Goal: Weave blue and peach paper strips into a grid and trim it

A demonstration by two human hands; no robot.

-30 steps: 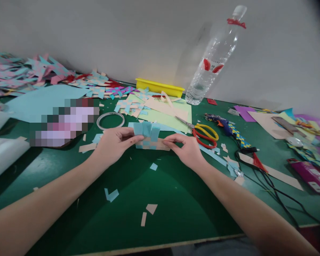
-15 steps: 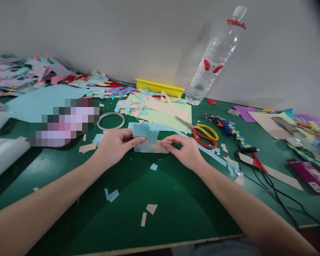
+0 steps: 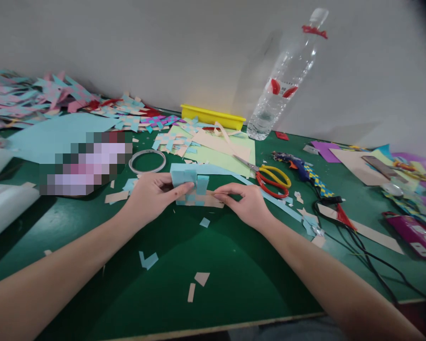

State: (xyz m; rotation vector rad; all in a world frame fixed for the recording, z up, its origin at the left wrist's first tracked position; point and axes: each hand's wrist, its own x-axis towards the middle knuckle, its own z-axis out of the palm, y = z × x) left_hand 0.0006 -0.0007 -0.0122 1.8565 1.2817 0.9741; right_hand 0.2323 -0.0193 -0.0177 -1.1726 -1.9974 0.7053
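Note:
A small woven piece of light-blue and pale-peach paper strips (image 3: 201,185) is held between my two hands, just above the green table. My left hand (image 3: 155,190) pinches its left side, thumb in front over the blue strips and the other fingers behind. At the right end, my right hand (image 3: 244,199) grips a peach strip (image 3: 216,199) between thumb and fingertips. Blue strip ends stand up along the top of the weave. A long light-blue strip (image 3: 282,199) lies behind the right hand, beside red-and-yellow-handled scissors (image 3: 272,180).
A roll of tape (image 3: 162,166) lies behind my left hand. At the back are a yellow tray (image 3: 213,117), a leaning plastic bottle (image 3: 287,80) and woven scraps (image 3: 173,142). Right of the scissors, a glue gun (image 3: 294,165) trails black cables (image 3: 362,251). Paper bits (image 3: 201,278) dot the front.
The woven piece has shifted slightly left and tilted in my left hand. One blue strip end now stands apart from the rest. My right hand stays nearly in place, pinching the peach end.

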